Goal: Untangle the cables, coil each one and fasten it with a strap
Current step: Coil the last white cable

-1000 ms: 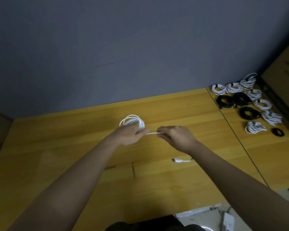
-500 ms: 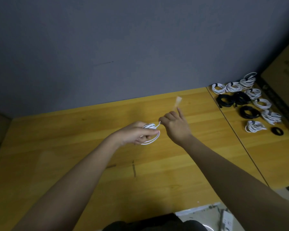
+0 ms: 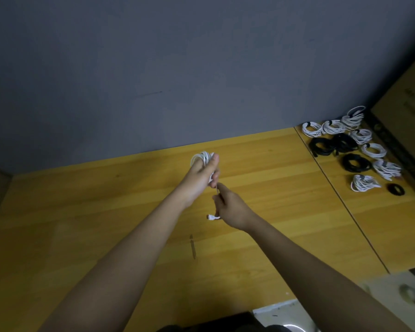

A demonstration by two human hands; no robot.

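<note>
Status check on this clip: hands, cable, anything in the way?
Left hand grips white cable coil. Right hand pinches its loose tail, plug end dangling. No strap visible yet. Nothing in the way.

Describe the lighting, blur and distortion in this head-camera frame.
Head view: dim, warm light; the table glows yellow while the grey wall darkens toward the corners. Wide-angle lens bends the table edges. Left hand, white coil and right hand look soft.

A smooth, light yellow wooden tabletop (image 3: 273,188) with visible grain and a soft sheen. A matt, flat grey painted wall (image 3: 177,68). Thin white plastic-sheathed cable coil (image 3: 201,158), smooth; bundled matt black cable coils (image 3: 355,162) look rubbery.
</note>
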